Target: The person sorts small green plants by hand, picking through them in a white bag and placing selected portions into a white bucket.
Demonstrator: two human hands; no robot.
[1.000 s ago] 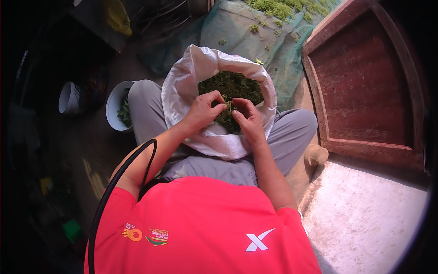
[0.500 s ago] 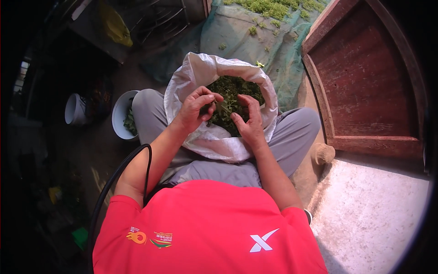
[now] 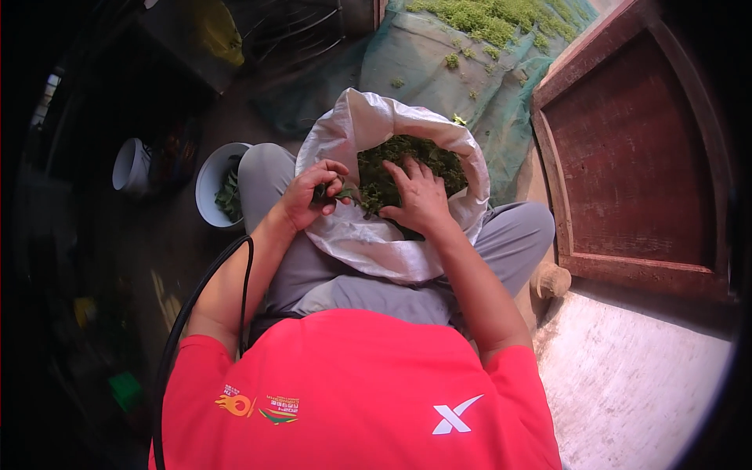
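Note:
Between my knees stands a white woven sack (image 3: 352, 247), its rim rolled outward. Leafy green sprigs (image 3: 411, 153) lie heaped inside it. My left hand (image 3: 312, 194) is over the sack's left rim, fingers curled round a few green leaves (image 3: 338, 193) that poke out beside the fingertips. Inside the mouth, my right hand (image 3: 419, 194) reaches over the heap with its fingers spread, the tips on or just above the greens. Nothing shows in its grasp.
A white bucket (image 3: 205, 188) with leaves in it stands by my left knee, and another white bucket (image 3: 125, 166) is farther left. Ahead, greens (image 3: 486, 19) lie spread on green netting (image 3: 423, 59). A reddish wooden door (image 3: 634, 149) stands at the right.
My left hand has drawn back left to the sack's rim, with leaves in its fingers. The right hand has moved farther into the sack and its fingers have spread.

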